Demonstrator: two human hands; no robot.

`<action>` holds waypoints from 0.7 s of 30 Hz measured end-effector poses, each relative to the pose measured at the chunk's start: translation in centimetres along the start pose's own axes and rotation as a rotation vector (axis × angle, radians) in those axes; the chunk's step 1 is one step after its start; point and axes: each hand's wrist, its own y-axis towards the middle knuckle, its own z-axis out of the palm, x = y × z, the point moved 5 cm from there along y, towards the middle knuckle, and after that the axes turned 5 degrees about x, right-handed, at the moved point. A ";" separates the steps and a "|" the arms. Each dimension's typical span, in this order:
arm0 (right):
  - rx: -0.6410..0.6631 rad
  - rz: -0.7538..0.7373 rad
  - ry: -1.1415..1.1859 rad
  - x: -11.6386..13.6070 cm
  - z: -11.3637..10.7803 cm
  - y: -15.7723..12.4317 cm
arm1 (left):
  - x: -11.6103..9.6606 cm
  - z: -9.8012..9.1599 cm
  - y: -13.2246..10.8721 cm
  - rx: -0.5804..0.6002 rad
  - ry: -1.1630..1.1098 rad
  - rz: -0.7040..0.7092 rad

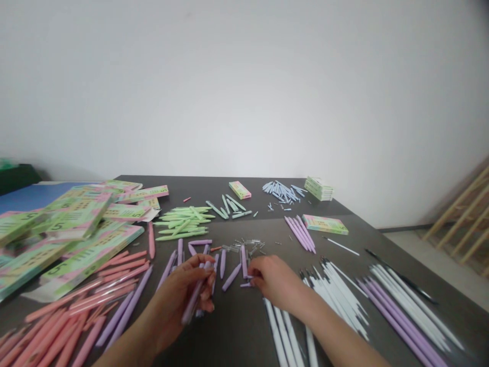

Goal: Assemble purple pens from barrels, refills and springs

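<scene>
Packing workroom: table (237,326) strewn with pen barrels (183,221) and boxes (76,214).

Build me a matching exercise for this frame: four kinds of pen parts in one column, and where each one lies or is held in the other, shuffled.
Things
1. purple pen barrel
2. green pen barrels
3. pink pen barrels
4. white tubes

Places
A. fanned out on the table, to the right of the right hand
B. held in the left hand
C. heaped at the near left, beside the flat boxes
D. piled at mid-table, beyond both hands

Pairs: 1-B, 2-D, 3-C, 4-A
</scene>
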 end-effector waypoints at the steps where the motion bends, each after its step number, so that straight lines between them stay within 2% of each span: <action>1: 0.005 -0.003 -0.007 0.1 0.2 0.1 | 0.2 0.1 -0.1 0.011 0.004 -0.028; 5: 0.018 0.008 -0.039 0.3 0.9 0.4 | 1.0 1.3 -0.8 0.105 0.049 -0.150; 10: 0.020 0.027 -0.057 0.4 1.3 0.6 | 1.5 2.0 -0.9 0.127 0.165 -0.233; 16: -0.001 -0.033 0.011 1.0 0.8 0.7 | 0.5 0.8 -0.5 0.046 0.251 -0.141; 18: -0.034 -0.042 0.047 0.7 -0.1 0.6 | 0.6 0.6 -0.5 0.059 0.352 -0.154; 21: -0.117 -0.016 0.110 -0.5 -1.8 0.4 | 1.6 1.1 -0.8 0.161 0.653 -0.180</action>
